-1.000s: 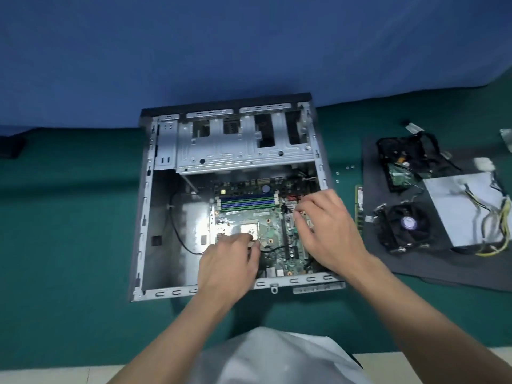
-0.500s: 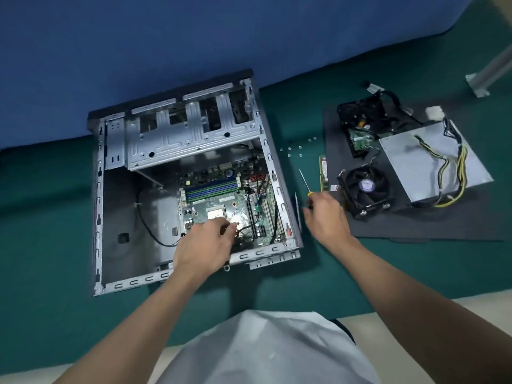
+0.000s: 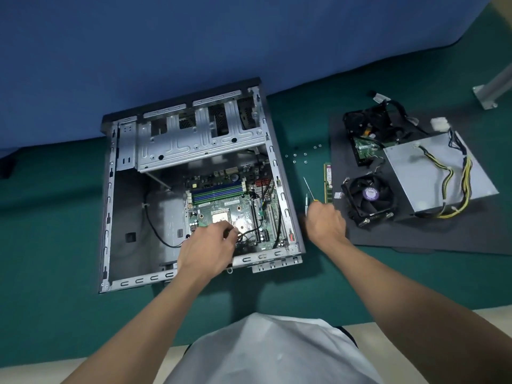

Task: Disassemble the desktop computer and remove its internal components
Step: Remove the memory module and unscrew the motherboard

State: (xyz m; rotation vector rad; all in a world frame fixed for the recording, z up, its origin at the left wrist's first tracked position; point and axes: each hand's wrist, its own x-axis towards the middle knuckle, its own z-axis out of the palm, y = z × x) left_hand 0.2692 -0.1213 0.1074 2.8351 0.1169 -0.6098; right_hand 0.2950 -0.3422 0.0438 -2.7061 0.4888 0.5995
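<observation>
The open computer case [image 3: 194, 173] lies at ten o'clock on the bench [image 3: 55, 245], motherboard [image 3: 230, 206] inside. The left hand [image 3: 210, 245] rests curled on the board, grip contents unclear; the right hand [image 3: 324, 223] closes on a screwdriver [image 3: 309, 188] at two o'clock. Next likely: unscrewing the board.

Green table [image 3: 69, 245]: open PC case [image 3: 110, 217], black mat [image 3: 443, 239], loose screws [image 3: 304, 155], RAM stick [image 3: 328, 181], small screwdriver [image 3: 306, 203].

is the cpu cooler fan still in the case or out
Out. The cooler fan sits on the dark mat right of the case, beside the power supply.
</observation>
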